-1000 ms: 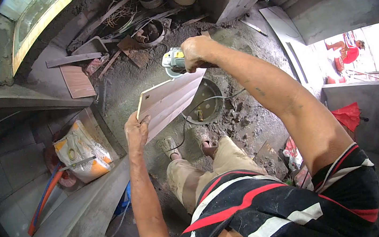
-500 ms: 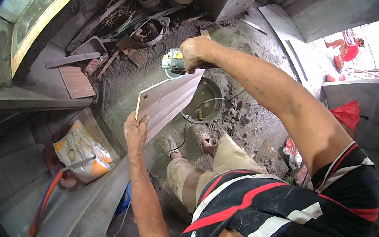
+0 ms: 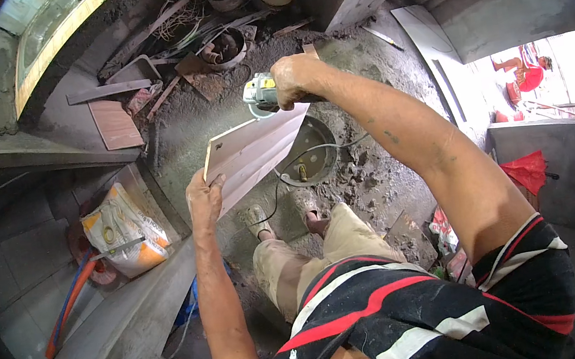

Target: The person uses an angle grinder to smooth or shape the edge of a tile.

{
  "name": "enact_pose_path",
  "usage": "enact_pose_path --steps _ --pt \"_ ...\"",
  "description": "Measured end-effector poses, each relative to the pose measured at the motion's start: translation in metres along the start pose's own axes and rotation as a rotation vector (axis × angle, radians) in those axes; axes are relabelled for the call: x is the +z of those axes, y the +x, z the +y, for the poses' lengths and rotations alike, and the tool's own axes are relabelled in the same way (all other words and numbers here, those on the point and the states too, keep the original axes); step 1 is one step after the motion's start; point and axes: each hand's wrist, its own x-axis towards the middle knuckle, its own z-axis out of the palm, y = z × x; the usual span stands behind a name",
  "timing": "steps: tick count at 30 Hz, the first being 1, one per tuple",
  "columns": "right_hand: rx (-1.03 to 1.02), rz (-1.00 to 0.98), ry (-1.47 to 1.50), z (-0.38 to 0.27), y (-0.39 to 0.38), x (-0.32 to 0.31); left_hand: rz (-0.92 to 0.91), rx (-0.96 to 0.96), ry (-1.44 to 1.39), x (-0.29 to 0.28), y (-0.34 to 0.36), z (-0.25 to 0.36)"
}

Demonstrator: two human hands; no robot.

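Observation:
My left hand [image 3: 205, 200] grips the near left corner of a pale tile [image 3: 255, 147], thumb on its face and fingers behind. The tile is held tilted above the floor, in front of my shins. My right hand [image 3: 297, 79] is wrapped round the body of a small angle grinder [image 3: 261, 91], grey with yellow parts. The grinder's round guard sits at the tile's far edge; whether the disc touches the tile cannot be made out. A power cord [image 3: 323, 148] loops below the tile.
Below the tile stands a round tub [image 3: 325, 164] on wet, mortar-strewn floor. A bucket [image 3: 225, 49] and scrap lie at the back. To the left are a white-and-orange sack [image 3: 125, 232] and another tile [image 3: 115, 123]. A person in red [image 3: 529, 74] is beyond the right opening.
My right hand and the grinder have shifted very slightly left at the tile's far edge. The cord below has swung a little. My left hand keeps its hold on the tile.

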Motion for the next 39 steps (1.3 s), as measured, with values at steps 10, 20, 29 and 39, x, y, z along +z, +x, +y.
enact_pose_path --steps 10,20,29,39 --pt "-0.009 0.007 0.007 -0.003 -0.002 -0.003 -0.003 0.008 -0.080 0.001 0.003 -0.006" --pt "-0.035 0.045 -0.040 -0.010 -0.011 -0.011 -0.015 0.028 -0.029 0.002 0.004 -0.007" --pt "-0.007 0.031 0.020 -0.003 -0.005 -0.005 -0.003 0.057 -0.035 0.002 0.004 -0.012" --pt "0.057 -0.020 0.263 0.024 -0.001 0.018 -0.015 0.070 -0.063 0.003 0.002 -0.006"
